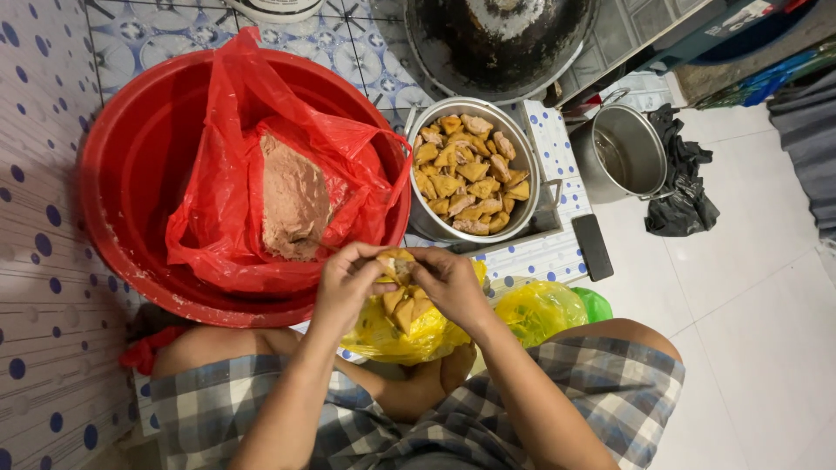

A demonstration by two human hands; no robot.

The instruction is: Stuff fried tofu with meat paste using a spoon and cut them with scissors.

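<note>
- Floor scene: white tiles on the right, a dotted blue-and-white tiled surface point(43, 261) at left and under the vessels.
- Person is seated low, knees apart in checked shorts point(610, 383), seen from above.
- Left hand point(344, 283) and right hand point(453, 283) are brought together at frame centre; fingers of both are curled around one piece of fried tofu point(396, 264), pinched between the fingertips.
- That piece is held just above a yellow plastic bag point(383, 339) with more tofu pieces in it, resting between the knees.
- A second yellow bag point(540, 309) and a green bag point(596, 303) lie just right of the hands.
- A red basin point(131, 174) sits ahead on the left, lined with a red plastic bag point(226, 218); a lump of pinkish-brown paste point(292, 200) lies in it.
- A metal pot point(427, 222) filled with fried tofu pieces point(466, 170) is placed just right of the basin, touching it.
- A blackened wok point(496, 43) is seen at the top edge.
- An empty steel pot point(623, 152) stands further right, beside a black cloth point(684, 183).
- A dark flat object point(594, 246) lies near the pot; kind cannot be told.
</note>
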